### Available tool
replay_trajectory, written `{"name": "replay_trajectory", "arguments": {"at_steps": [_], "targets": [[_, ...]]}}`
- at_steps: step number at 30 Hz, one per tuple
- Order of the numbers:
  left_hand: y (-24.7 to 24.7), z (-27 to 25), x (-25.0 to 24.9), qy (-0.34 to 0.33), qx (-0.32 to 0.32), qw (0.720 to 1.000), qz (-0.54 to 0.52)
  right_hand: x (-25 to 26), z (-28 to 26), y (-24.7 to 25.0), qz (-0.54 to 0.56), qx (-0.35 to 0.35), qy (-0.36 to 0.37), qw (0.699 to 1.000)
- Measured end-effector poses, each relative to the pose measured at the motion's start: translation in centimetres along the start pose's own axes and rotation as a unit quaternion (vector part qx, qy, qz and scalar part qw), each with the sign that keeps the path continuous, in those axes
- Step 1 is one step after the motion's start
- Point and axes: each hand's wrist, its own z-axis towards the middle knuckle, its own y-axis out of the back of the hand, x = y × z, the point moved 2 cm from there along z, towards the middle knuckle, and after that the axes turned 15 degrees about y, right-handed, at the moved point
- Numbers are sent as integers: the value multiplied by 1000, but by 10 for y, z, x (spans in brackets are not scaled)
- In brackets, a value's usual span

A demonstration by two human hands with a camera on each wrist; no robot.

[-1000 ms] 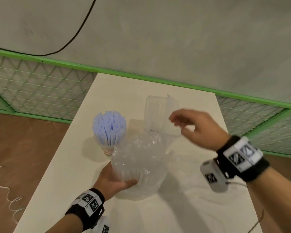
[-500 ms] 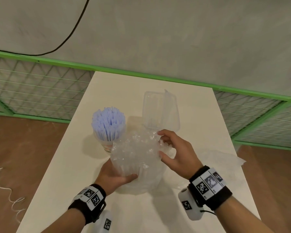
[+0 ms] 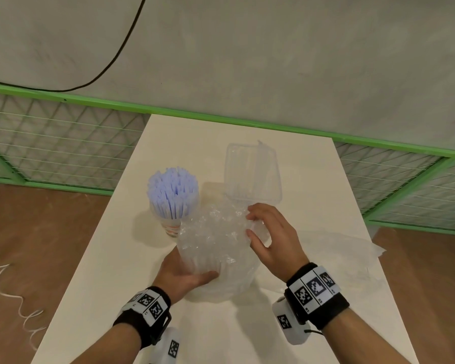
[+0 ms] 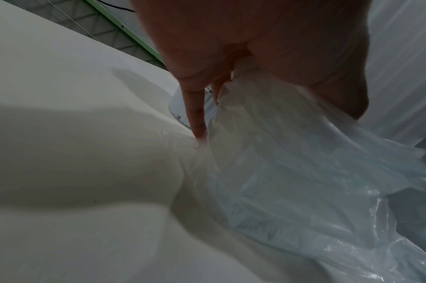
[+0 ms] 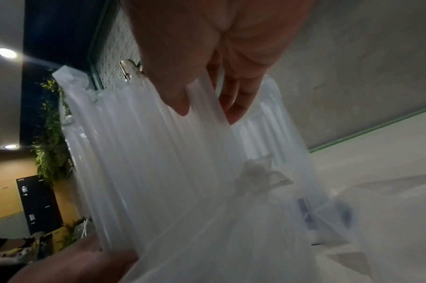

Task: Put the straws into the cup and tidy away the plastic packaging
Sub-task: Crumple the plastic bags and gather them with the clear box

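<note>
A cup [image 3: 171, 226] packed with pale blue straws [image 3: 172, 189] stands left of centre on the white table [image 3: 116, 271]. Beside it a bundle of clear wrapped straws [image 3: 216, 245] stands upright inside loose plastic packaging. My left hand [image 3: 184, 277] grips the bundle's lower part, thumb across the front. My right hand [image 3: 268, 232] pinches the bundle's top right, fingers curled into the wrappers. In the right wrist view the fingertips [image 5: 180, 107] clamp clear straw sleeves [image 5: 158, 153]. In the left wrist view the fingers [image 4: 195, 114] press into the plastic film [image 4: 304, 172].
An upright clear plastic box [image 3: 252, 174] stands behind the bundle. A flat sheet of clear plastic [image 3: 347, 248] lies on the table's right side. A green-framed mesh fence [image 3: 63, 143] runs behind the table, with a concrete wall and a black cable [image 3: 116, 56] above.
My right hand came down from in front of the clear box and took hold of the bundle's top right. The left hand kept its grip on the bundle's base.
</note>
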Motion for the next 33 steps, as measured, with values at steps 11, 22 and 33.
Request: {"name": "replay_trajectory", "arguments": {"at_steps": [11, 22, 33], "targets": [[-1, -2, -1, -10, -6, 1000, 17, 4, 4, -6, 17, 7, -47, 999], [-1, -2, -1, -19, -1, 1000, 24, -1, 6, -10, 2, 29, -56, 998], [1, -1, 0, -17, 8, 1000, 20, 3, 7, -10, -14, 1, 0, 1000]]}}
